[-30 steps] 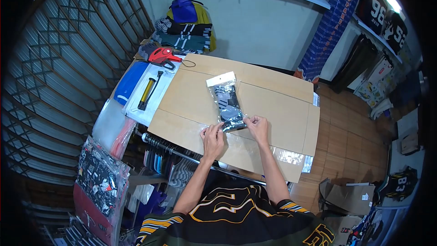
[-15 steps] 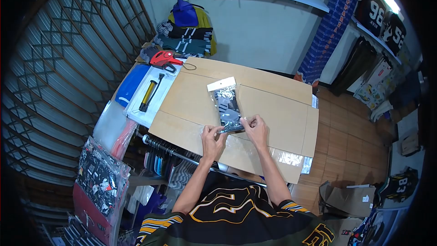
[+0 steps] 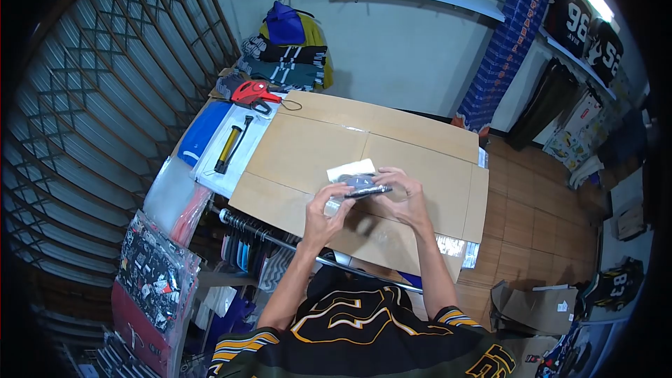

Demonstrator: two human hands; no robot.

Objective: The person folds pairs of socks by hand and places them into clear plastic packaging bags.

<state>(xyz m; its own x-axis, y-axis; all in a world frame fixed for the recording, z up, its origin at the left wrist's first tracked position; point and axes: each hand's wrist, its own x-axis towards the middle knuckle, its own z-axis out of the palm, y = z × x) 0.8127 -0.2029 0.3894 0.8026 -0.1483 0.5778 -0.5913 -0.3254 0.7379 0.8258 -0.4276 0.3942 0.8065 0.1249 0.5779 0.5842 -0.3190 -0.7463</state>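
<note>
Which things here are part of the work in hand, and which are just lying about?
In hand: packet, held by left hand and right hand; cardboard beneath.
Lying about: price gun, pump, blue bag, folded clothes.

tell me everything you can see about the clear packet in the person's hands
The packet is a clear, glossy plastic bag with a white header card at its far end and dark, grey-patterned contents inside, too small to identify. It is seen nearly edge-on, tilted close to flat, and appears held just above the brown cardboard sheet. The left hand grips its near left edge and the right hand pinches its right side. Nothing else touches it.
</note>
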